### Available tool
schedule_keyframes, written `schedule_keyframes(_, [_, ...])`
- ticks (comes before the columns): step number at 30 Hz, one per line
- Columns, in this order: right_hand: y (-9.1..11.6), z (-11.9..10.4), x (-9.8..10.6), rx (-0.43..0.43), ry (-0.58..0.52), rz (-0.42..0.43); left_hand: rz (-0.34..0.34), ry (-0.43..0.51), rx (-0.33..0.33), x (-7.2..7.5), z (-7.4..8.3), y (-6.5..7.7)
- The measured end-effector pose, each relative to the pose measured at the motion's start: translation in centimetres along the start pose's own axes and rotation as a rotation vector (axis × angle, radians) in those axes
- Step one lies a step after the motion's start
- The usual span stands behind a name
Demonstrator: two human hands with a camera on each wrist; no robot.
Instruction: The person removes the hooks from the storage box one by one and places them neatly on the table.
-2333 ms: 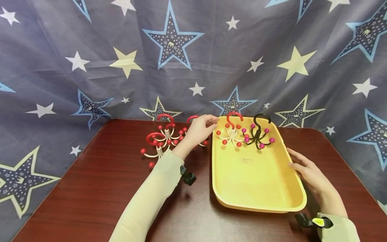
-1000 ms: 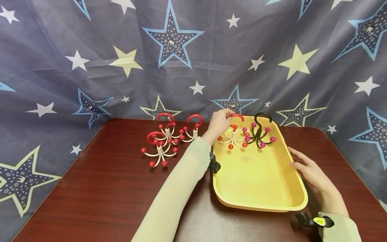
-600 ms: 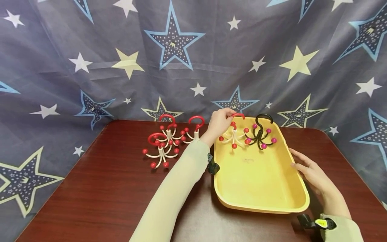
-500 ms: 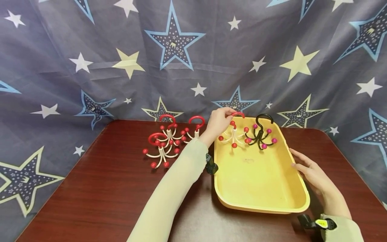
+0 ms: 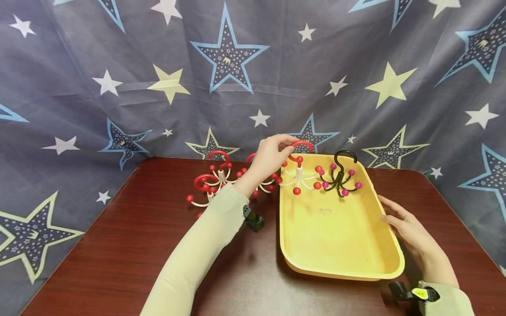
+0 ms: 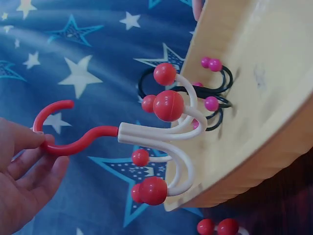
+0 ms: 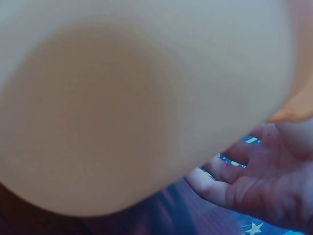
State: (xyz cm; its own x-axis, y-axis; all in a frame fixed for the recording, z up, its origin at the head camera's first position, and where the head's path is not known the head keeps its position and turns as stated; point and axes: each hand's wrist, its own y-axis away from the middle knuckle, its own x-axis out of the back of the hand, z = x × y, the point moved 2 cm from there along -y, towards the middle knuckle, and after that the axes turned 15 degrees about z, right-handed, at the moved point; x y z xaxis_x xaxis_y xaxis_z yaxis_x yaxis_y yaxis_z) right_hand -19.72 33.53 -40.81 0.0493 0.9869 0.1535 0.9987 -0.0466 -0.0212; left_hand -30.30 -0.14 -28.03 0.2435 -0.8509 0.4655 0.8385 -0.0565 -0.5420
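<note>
My left hand (image 5: 272,156) pinches the red hook of a white claw hanger (image 5: 299,173) with red ball tips. In the left wrist view the hanger (image 6: 151,132) hangs from thumb and fingers, close by the tray wall. In the head view it overlaps the far left rim of the yellow tray (image 5: 328,237). A black claw hanger (image 5: 338,177) with magenta balls is at the tray's far end. My right hand (image 5: 407,224) rests against the tray's right side, fingers fairly straight along the outside; the right wrist view shows these fingers (image 7: 210,188) beside the tray wall.
Several more white claw hangers with red hooks stand left of the tray, one nearer the front (image 5: 203,204) and another behind it (image 5: 221,173). My left arm partly covers them. A star-patterned curtain (image 5: 261,79) hangs behind the dark red wooden table (image 5: 130,245).
My left hand reached into the tray's far end and took the red hook. Since then it has moved left and slightly up, bringing the hanger along. The right hand stays at the tray's side.
</note>
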Motion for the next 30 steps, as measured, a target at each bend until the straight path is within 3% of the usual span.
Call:
schedule_keyframes(15, [0.0, 0.1, -0.1, 0.014, 0.028, 0.002, 0.11, 0.051, -0.093, 5.5, -0.9, 2.5])
schedule_keyframes(23, [0.1, 0.2, -0.1, 0.008, 0.047, 0.006, 0.135, 0.013, -0.062, 7.7, -2.7, 4.4])
schedule_keyframes(30, [-0.1, 0.1, -0.1, 0.018, 0.041, 0.001, 0.123, 0.018, -0.021, 8.7, -4.2, 5.7])
